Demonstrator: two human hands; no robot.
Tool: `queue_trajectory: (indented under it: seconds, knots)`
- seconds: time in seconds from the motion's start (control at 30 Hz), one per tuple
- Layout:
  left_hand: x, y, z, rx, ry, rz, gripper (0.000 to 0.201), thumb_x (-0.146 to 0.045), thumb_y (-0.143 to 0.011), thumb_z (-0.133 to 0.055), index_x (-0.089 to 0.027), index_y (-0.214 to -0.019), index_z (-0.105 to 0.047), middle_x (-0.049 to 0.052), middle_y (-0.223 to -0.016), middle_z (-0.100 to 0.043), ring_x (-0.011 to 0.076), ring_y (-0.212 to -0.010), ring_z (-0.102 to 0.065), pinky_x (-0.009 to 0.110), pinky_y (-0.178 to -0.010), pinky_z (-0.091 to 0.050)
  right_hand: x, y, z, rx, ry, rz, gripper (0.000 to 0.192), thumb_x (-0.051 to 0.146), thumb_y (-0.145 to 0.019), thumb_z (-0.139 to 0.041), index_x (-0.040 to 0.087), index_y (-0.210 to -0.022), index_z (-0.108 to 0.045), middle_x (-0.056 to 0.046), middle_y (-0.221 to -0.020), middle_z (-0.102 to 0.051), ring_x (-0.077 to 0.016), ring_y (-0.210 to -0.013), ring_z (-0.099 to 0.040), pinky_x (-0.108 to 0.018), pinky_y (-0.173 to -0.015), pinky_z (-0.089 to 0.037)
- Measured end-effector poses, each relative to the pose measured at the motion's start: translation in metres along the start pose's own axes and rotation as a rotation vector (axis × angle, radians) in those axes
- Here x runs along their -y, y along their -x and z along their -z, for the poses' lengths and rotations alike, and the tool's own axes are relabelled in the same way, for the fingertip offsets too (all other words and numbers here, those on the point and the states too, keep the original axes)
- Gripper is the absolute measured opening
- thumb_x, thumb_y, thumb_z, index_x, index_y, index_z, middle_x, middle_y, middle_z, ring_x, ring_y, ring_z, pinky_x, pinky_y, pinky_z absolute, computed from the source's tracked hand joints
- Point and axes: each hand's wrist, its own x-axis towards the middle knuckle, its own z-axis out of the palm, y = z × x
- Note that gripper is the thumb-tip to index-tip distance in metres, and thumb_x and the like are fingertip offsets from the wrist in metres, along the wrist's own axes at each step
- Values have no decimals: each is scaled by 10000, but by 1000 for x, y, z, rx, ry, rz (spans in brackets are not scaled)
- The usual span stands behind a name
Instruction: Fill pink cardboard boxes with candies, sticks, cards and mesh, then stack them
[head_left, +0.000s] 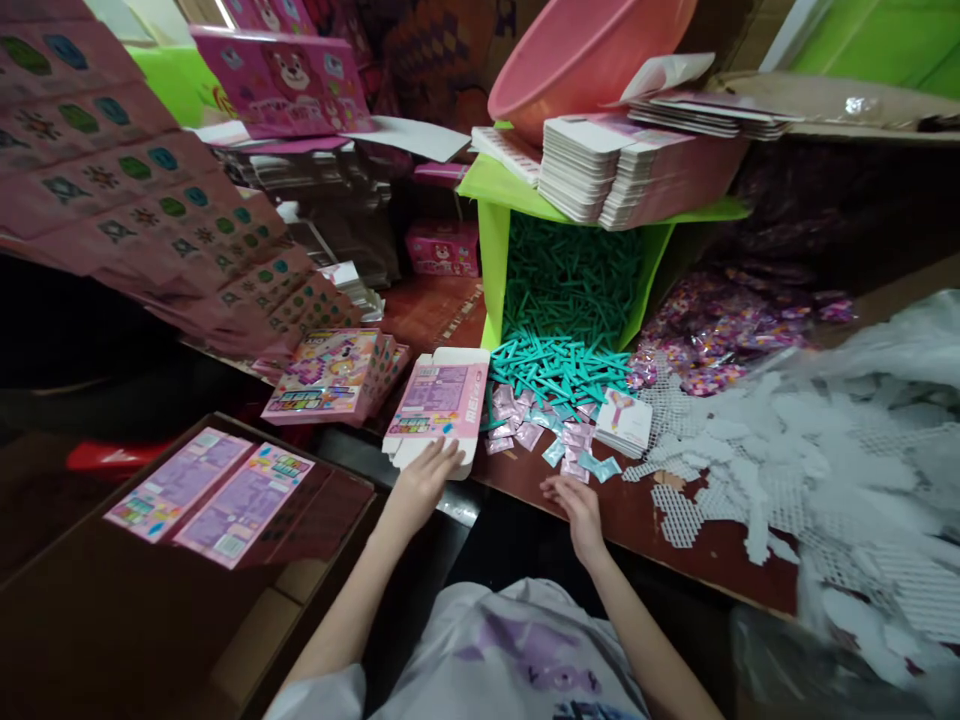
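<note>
The left hand (427,475) lay on the near end of a pink and lilac box (439,395), its fingers stretched out over the white flap; whether the thumb pinched the card from beneath could not be told. The box was face up and slanted at the near edge of the table (630,520), between a stack of printed boxes (326,375) on the left and a spill of sachets (529,436) on the right. The right hand (579,515) was at the same edge, just short of the pink and blue sachets, its fingers loosely bent and parted, with nothing seen in them; whether the fingertips touched a sachet was unclear. Behind the sachets, teal sticks (559,372) poured out of a green bin (491,265) lying on its side, and a small pile of cards (626,422) sat beside them. White mesh (750,440) was heaped farther right. To the left, below the printed boxes, two packs (244,505) lay side by side.
</note>
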Motion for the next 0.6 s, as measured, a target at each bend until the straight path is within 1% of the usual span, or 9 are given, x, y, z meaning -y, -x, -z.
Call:
queue_trajectory:
  seconds: [0.07, 0.13, 0.17, 0.2, 0.27, 0.33, 0.37, 0.47, 0.6]
  knots:
    - [-29, 1, 8, -55, 31, -150, 375, -85, -875, -402, -179, -1206, -549, 100, -1213, -608, 232, -1227, -490, 406, -993, -448, 7, -10, -20, 99, -63, -80, 334, 427, -760, -638, 199, -1003, -661, -71, -953, -694, -199, -798, -643, -334, -733, -506]
    - [-58, -1, 12, -7, 110, -277, 325, -170, -866, -491, -204, -1183, -559, 73, -1181, -628, 227, -1201, -512, 386, -985, -454, 16, -19, -36, 141, -109, -47, 399, 412, -729, -681, 214, -1069, -620, -68, -1020, -684, -217, -856, -651, -356, -758, -518]
    - [-66, -2, 13, -7, 155, -268, 306, -215, -854, -530, -213, -1157, -569, 65, -1156, -637, 224, -1176, -530, 377, -977, -458, 20, -22, -41, 132, -98, 3, 407, 380, -699, -716, 212, -1057, -618, -63, -1024, -685, -221, -875, -651, -355, -773, -518]
    - [-68, -4, 12, -56, 184, -180, 290, -249, -841, -556, -215, -1128, -579, 66, -1138, -639, 222, -1151, -542, 372, -970, -457, 25, -24, -43, 111, -67, 52, 406, 341, -667, -748, 205, -1028, -623, -58, -1010, -690, -223, -881, -652, -349, -783, -517]
    - [-53, -7, 7, -276, 155, 204, 302, -284, -831, -564, -197, -1120, -571, 99, -1163, -602, 236, -1150, -522, 396, -986, -425, 31, -24, -38, 91, 13, 74, 400, 293, -616, -784, 189, -972, -635, -55, -953, -704, -230, -849, -661, -343, -762, -523]
    - [-18, -8, -4, -482, 49, 660, 375, -309, -835, -537, -151, -1176, -531, 158, -1228, -528, 279, -1192, -463, 454, -1015, -363, 33, -19, -22, 118, 58, 22, 397, 280, -599, -792, 176, -952, -644, -56, -897, -713, -237, -796, -670, -346, -723, -530]
    - [1, -7, -10, -500, 18, 813, 429, -335, -832, -526, -121, -1203, -510, 185, -1241, -501, 302, -1196, -446, 481, -1019, -339, 33, -16, -12, 119, 61, 5, 402, 269, -593, -795, 173, -953, -645, -54, -884, -714, -238, -784, -671, -348, -721, -531]
    - [38, -3, -32, -414, 25, 992, 495, -388, -786, -544, -81, -1174, -534, 192, -1189, -497, 319, -1131, -469, 485, -995, -339, 32, -3, 19, 53, -10, 1, 428, 229, -597, -790, 183, -994, -635, -48, -915, -711, -239, -810, -671, -361, -755, -529]
    - [24, -1, -49, -372, -29, 1045, 504, -443, -728, -590, -136, -1127, -572, 151, -1155, -484, 308, -1083, -473, 472, -966, -348, 35, 11, 50, -105, -181, 31, 404, 229, -620, -772, 198, -999, -635, -50, -975, -703, -244, -870, -663, -387, -806, -523]
